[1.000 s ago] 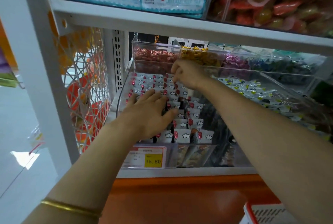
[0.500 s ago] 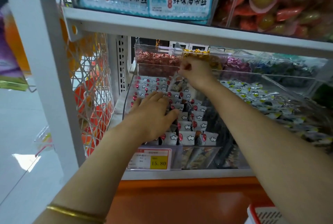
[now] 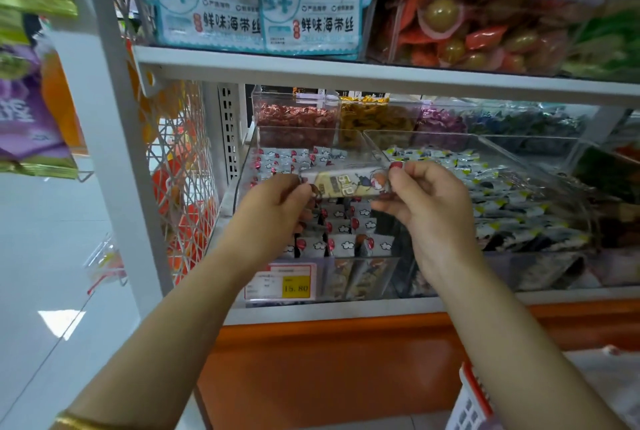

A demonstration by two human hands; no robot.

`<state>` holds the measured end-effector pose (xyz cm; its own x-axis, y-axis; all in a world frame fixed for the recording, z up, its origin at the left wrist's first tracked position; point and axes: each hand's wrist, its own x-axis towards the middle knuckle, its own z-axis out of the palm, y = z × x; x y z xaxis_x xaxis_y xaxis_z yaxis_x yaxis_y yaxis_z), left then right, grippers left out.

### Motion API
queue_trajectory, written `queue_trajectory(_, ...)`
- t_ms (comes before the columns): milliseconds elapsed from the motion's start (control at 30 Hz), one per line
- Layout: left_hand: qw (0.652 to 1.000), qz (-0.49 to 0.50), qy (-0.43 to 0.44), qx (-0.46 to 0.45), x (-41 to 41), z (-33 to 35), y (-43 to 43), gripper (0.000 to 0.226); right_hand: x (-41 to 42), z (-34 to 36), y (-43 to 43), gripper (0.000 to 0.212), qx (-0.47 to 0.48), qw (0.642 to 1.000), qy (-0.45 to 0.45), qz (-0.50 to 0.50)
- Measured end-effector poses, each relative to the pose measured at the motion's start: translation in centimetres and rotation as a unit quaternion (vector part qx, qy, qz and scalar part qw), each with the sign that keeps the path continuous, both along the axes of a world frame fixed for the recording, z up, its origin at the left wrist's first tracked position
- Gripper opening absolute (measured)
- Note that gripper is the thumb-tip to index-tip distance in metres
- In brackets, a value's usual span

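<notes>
Above the clear bin [image 3: 363, 277], left hand [image 3: 277, 208] and right hand [image 3: 429, 208] share our pinching grip on one snack packet [image 3: 346, 182]; picking looks done, placing remains.

The snack packet [image 3: 346, 184] was wrapped in thin, glossy printed plastic film, like the small packets [image 3: 343, 244] beneath it, and the bin [image 3: 388, 277] holding those was clear, smooth hard plastic. The shelf board [image 3: 381, 78] above looked like smooth white-painted metal, the mesh panel [image 3: 180, 159] on the left like white-coated wire. The price label [image 3: 284, 282] on the bin's near wall looked like matt paper, and the bracelet [image 3: 78, 423] at near left shone like polished yellow metal.
</notes>
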<state>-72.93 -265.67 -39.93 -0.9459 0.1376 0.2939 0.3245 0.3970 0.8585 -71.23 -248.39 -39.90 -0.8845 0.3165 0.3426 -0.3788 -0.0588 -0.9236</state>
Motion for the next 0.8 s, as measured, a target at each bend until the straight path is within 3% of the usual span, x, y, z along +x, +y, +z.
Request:
queue_trajectory(200, 0.978, -0.015, -0.099, 0.184, 0.0, -0.2, -1.1, 0.013, 0.8, -0.9, 0.4, 0.007, -0.187, 0.973, -0.053, 0.126)
queue_trajectory(300, 0.953, -0.024, -0.135, 0.271, -0.2, -0.2, -1.5, 0.011, 0.7, -1.0, 0.2, 0.026, -0.221, 0.957, -0.071, 0.172)
queue_trajectory(433, 0.898, -0.061, -0.215, 0.378, -0.5, -0.2, -1.8, 0.014, 0.6, -1.2, -0.4, 0.018, -0.253, 0.946, -0.069, 0.190)
queue_trajectory(800, 0.847, -0.068, -0.253, 0.463, -0.8, -0.5, -1.5, 0.010, 0.7, -1.1, -0.5, 0.021, -0.294, 0.940, -0.094, 0.147)
